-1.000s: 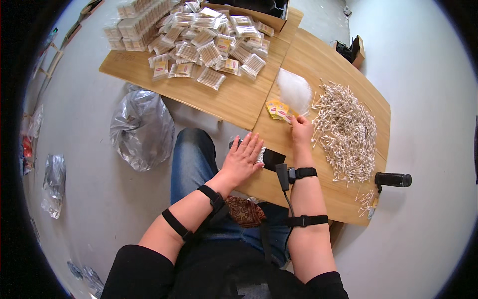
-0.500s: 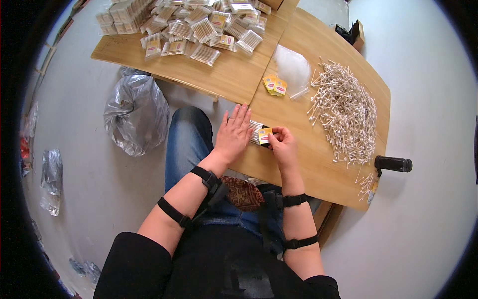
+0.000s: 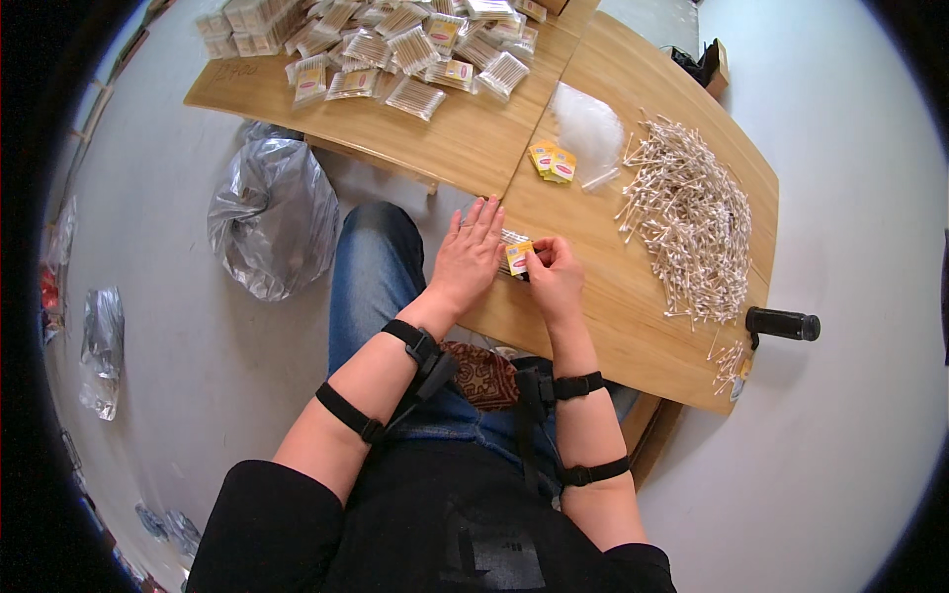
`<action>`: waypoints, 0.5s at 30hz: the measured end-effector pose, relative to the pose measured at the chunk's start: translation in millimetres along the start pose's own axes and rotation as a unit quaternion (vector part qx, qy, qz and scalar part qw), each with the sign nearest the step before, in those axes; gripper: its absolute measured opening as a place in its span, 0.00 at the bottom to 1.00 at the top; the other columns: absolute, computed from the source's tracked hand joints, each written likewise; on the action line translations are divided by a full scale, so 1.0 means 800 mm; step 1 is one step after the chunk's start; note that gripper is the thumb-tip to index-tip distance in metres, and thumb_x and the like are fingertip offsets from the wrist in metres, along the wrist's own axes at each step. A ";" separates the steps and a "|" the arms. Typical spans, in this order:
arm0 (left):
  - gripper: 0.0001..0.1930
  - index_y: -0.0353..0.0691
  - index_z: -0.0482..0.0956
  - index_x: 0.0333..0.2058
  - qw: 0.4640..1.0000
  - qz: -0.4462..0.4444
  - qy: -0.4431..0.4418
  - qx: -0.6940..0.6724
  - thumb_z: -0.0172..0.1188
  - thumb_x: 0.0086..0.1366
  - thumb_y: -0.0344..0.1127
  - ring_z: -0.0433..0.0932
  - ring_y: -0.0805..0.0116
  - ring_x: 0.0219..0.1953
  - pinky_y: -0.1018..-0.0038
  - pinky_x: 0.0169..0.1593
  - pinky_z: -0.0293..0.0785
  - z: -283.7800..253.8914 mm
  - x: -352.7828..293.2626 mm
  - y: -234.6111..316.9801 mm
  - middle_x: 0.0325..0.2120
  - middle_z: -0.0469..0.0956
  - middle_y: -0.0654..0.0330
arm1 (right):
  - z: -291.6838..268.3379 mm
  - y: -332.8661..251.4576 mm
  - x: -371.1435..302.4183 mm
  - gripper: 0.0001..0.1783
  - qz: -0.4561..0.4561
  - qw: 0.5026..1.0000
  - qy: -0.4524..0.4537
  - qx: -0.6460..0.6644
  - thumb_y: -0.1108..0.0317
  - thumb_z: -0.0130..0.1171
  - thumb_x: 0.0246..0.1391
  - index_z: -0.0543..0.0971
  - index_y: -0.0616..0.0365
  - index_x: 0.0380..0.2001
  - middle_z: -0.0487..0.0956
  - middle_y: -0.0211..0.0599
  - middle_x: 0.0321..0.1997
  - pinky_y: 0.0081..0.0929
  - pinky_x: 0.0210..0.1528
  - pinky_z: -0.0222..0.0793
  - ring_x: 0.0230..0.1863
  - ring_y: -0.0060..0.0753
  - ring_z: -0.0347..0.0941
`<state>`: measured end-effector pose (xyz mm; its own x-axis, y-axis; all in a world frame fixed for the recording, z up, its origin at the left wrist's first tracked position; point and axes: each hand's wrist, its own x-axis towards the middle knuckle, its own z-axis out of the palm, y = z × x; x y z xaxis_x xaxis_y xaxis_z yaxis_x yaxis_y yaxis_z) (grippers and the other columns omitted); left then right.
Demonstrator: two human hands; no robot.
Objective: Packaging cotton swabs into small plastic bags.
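Observation:
My left hand (image 3: 469, 253) lies flat with its fingers stretched out at the table's near edge, partly over a row of cotton swabs (image 3: 511, 237). My right hand (image 3: 556, 277) pinches a small yellow and white card (image 3: 519, 258) between thumb and fingers. The card lies over the swabs, just right of my left hand. A dark edge shows beneath the card; what it belongs to is mostly hidden. Farther off on the table are a small stack of similar yellow cards (image 3: 553, 163) and a pile of clear plastic bags (image 3: 587, 124).
A big heap of loose cotton swabs (image 3: 687, 222) covers the table's right side. Filled swab packets (image 3: 415, 97) are piled on the far left table (image 3: 237, 94). A black cylindrical object (image 3: 782, 324) juts past the right edge. A grey plastic bag (image 3: 272, 217) stands on the floor at left.
My right hand has moved slightly left and away from me, sliding the yellow card farther over the swabs toward my left hand. Less of the dark edge beneath shows.

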<state>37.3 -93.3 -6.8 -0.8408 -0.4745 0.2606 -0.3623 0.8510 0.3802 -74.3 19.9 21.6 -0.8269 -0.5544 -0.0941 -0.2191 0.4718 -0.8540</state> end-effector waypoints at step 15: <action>0.28 0.35 0.61 0.64 1.000 -0.005 0.001 -0.003 0.48 0.69 0.41 0.55 0.58 0.70 0.57 0.70 0.49 0.004 0.002 0.000 0.68 0.57 0.54 | -0.003 -0.009 0.003 0.07 0.005 1.000 -0.006 -0.011 0.71 0.61 0.50 0.79 0.63 0.33 0.82 0.43 0.27 0.29 0.32 0.74 0.27 0.33 0.80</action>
<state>34.5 -93.6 -9.2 -0.8358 -0.4841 0.2591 -0.3684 0.8444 0.3890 -75.5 16.9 28.5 -0.8231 -0.5574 -0.1086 -0.2225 0.4925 -0.8414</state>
